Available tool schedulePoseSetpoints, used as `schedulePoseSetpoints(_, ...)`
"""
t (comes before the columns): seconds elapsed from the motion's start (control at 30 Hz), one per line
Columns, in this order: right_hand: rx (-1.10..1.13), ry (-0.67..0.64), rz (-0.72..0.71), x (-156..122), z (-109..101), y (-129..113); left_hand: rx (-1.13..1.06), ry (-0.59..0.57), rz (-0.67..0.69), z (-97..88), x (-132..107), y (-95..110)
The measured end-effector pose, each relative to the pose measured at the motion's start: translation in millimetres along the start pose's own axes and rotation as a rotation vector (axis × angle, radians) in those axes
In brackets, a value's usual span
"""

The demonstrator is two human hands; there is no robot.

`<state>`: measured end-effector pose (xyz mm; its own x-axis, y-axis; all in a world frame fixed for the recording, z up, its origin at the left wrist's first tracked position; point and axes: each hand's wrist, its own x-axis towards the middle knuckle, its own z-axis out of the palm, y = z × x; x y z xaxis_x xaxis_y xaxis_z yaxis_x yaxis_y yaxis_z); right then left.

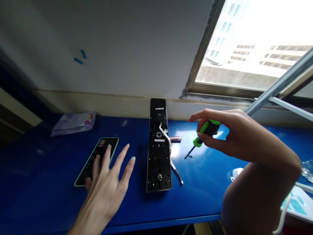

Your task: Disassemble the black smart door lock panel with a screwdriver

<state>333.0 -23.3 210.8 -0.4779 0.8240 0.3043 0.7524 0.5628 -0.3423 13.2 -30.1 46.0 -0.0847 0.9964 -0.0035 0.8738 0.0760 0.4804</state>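
My right hand (220,129) grips a green and black screwdriver (207,130), its tip slanting down to the left just above a few tiny dark screws (190,156). With fingers spread, my left hand (109,178) is over a phone (97,160) in a pale green case; whether it touches the screen I cannot tell. Between the hands lies a long black lock panel (159,147) with its inner side up, showing small screws, white labels and a round fitting. A white-wrapped cable (168,140) runs out of it and ends in a small connector on the blue table.
A brown cylindrical piece (175,139) touches or lies close to the panel's right side. Further left is a purple and white soft packet (74,123) by the wall. The blue table (137,209) meets the wall below a window (244,65). A white object (236,173) sits near my right forearm.
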Motion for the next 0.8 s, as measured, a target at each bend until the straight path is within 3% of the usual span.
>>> schedulePoseSetpoints(0.23,-0.014,-0.002,0.039,0,0,-2,0.012,0.032,0.042,3.9,8,-7)
schedulePoseSetpoints(0.57,-0.060,-0.002,0.039,1,0,-4,0.015,-0.039,-0.041,-0.4,3,-3)
schedulePoseSetpoints(0.8,-0.026,0.003,0.010,3,1,-3,0.041,0.009,0.047,3.4,-3,-1)
